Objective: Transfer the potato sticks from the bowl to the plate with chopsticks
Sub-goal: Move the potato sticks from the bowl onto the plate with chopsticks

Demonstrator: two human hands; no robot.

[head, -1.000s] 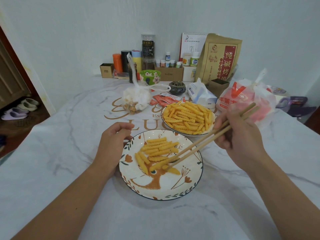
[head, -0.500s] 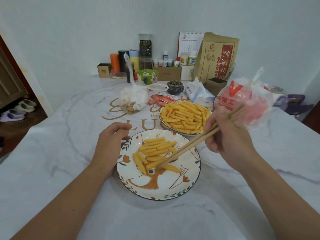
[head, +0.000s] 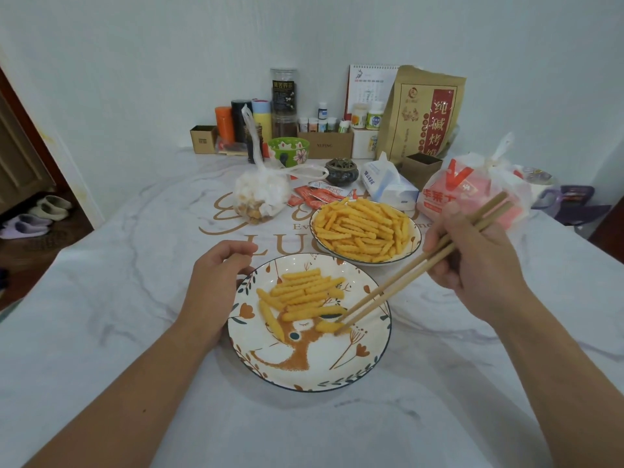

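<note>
Potato sticks [head: 305, 292] on plate [head: 304, 373], marble table [head: 101, 298], right hand [head: 479, 265] pinching chopsticks [head: 405, 275], left hand [head: 211, 282] seemingly curled, white wall [head: 169, 45].

Far brown paper bag [head: 426, 111], red panel: "纯碱烤". Low cardboard box [head: 326, 145]: "NUPING". Tall dark jar [head: 284, 92], label: "黑苦荞茶". Right red-and-white bag [head: 456, 194]: "华莱士". Tabletop [head: 101, 298], gold print: "LU", rest covered.

A white deer-patterned plate [head: 309, 366] lies flat at table centre, with crinkle-cut potato sticks [head: 304, 293] piled on its upper half. The heaped white bowl [head: 366, 261] touches its rim at one o'clock. Wooden chopsticks [head: 405, 278] slant in from two o'clock, tips on one stick.
</note>
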